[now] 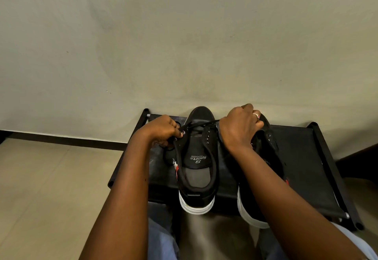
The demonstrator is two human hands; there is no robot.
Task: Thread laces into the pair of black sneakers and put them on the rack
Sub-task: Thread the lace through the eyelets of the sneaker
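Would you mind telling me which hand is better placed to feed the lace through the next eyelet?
Left: the left hand already pinches the black lace at the eyelets; the right hand merely holds the far end taut.

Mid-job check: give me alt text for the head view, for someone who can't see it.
Both hands thread a black lace through the left sneaker on a black shoe rack; left hand pinches at an eyelet, right hand pulls lace. The second sneaker stands alongside.

Bare forearms without sleeves, ring on a finger of the right hand, light blue jeans
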